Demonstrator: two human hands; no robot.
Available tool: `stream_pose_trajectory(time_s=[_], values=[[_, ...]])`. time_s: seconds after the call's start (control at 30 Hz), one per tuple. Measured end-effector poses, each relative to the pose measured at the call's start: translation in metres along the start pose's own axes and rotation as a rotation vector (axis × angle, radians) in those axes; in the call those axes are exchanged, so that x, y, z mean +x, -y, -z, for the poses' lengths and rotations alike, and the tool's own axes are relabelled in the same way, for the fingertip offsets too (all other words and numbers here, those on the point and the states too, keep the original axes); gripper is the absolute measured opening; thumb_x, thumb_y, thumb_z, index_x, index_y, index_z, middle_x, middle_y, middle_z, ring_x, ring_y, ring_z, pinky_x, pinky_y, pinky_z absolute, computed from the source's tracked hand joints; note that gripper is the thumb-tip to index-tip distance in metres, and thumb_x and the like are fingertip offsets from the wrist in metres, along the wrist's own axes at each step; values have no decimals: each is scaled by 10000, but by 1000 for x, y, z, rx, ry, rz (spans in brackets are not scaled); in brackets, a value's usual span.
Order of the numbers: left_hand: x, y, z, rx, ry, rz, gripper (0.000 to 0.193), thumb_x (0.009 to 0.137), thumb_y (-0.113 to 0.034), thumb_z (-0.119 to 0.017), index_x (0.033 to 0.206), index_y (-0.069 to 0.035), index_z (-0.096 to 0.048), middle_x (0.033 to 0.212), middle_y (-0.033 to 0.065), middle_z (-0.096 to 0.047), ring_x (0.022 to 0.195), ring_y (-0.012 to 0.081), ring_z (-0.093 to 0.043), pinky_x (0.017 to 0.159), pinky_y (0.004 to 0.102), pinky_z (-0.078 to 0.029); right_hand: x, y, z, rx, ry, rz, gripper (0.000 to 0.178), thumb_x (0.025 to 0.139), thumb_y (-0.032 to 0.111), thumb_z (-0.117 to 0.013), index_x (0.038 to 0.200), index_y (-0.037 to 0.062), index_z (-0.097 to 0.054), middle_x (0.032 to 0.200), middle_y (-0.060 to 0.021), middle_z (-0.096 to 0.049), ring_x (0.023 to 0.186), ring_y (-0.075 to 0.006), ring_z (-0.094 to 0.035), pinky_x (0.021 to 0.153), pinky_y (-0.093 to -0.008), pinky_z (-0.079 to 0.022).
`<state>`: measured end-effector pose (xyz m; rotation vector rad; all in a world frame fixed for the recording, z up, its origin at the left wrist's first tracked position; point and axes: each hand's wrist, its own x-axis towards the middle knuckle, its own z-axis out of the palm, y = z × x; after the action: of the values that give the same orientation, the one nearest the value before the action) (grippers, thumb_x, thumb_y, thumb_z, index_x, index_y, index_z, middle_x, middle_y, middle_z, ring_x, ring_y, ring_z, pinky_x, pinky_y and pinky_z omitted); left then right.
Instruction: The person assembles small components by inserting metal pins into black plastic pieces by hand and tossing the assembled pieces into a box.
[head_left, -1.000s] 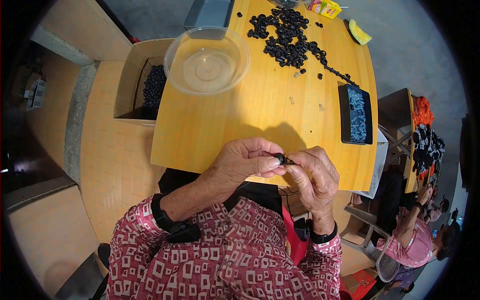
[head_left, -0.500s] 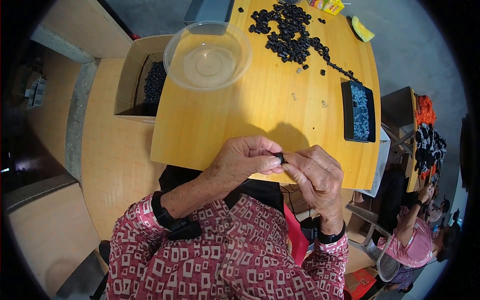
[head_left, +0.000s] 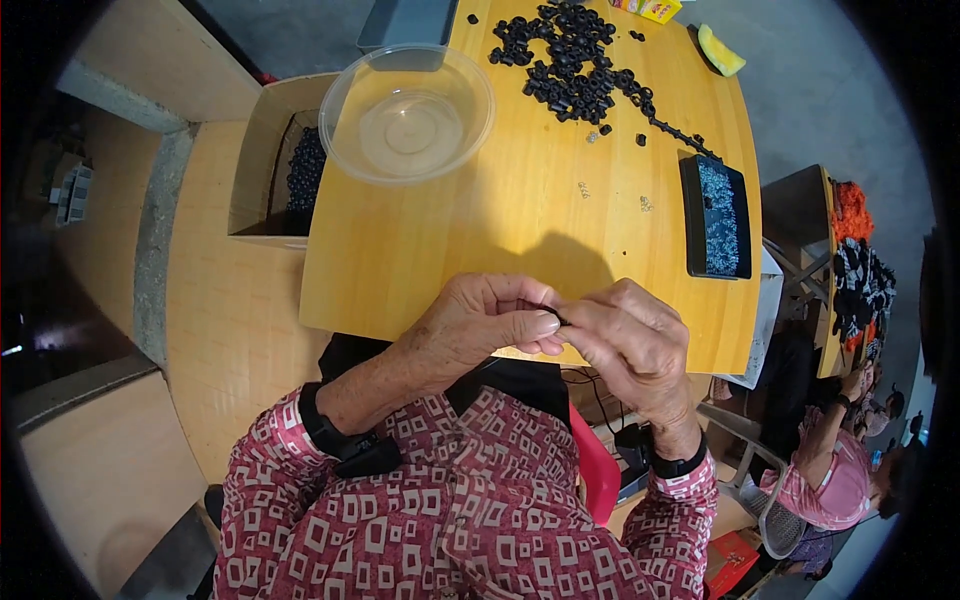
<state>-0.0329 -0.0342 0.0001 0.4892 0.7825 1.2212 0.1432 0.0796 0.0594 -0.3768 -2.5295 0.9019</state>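
Note:
Over the near edge of the yellow wooden table (head_left: 400, 240), my two hands meet at the fingertips. Between the thumb and fingers of my left hand (head_left: 490, 315) is a small black plastic part (head_left: 557, 315), mostly covered by the fingers. My right hand (head_left: 635, 340) pinches at the same part from the other side; whether it holds anything else is hidden. A heap of similar black parts (head_left: 570, 85) lies at the far middle of the table. At the right edge sits a black tray (head_left: 690, 215) of tiny shiny clear or metallic pieces (head_left: 720, 215).
A clear round plastic bowl (head_left: 410, 165) stands at the table's far left, beside a cardboard box (head_left: 255, 160) holding dark parts. Small bits (head_left: 584, 190) lie mid-table. A melon slice (head_left: 720, 50) is at the far right corner. Another person (head_left: 835, 470) sits at the right.
My right hand has closed in toward the left fingertips, with its wrist shifted slightly right, and the black part is more covered now. The view has shifted slightly.

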Motion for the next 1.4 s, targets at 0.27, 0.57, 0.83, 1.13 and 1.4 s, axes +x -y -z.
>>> stream_pose_trajectory(time_s=[0.27,0.57,0.83,1.13,1.4], values=[[1,6,-1,-41,-27,-33,273,947,-156,-668,1144,29,-628,1015,84,-687,946,154,-690,869,268,-558,-16,-9,-21,116,-188,-93,238,747,27,-786,980,3,-742,874,-123,-662,779,-226,-657,667,-318,-530],[0,7,0,154,-22,-51,252,965,-112,-624,1158,50,-614,1038,76,-674,970,126,-656,879,256,-541,-13,-5,-19,0,-159,-40,248,721,8,-790,964,-6,-741,828,-120,-641,739,-246,-631,649,-334,-515],[1,9,-5,140,-66,-84,227,964,-119,-624,1134,31,-633,1022,37,-662,960,98,-628,872,243,-522,-15,-5,-27,-52,-169,-12,296,707,2,-796,995,-8,-732,834,-112,-626,733,-244,-612,645,-335,-498],[1,4,-6,185,-98,-62,254,992,-136,-575,1161,51,-606,1030,60,-648,959,96,-626,853,250,-538,-23,-6,-49,-171,-309,-45,411,668,14,-821,1062,-2,-706,882,-104,-630,769,-244,-598,672,-345,-493],[2,4,-2,178,-88,-31,265,971,-184,-614,1114,37,-639,963,54,-676,915,98,-641,800,243,-539,-17,-4,-42,-185,-240,2,431,666,43,-829,1077,12,-703,898,-95,-627,784,-251,-595,685,-360,-469]])
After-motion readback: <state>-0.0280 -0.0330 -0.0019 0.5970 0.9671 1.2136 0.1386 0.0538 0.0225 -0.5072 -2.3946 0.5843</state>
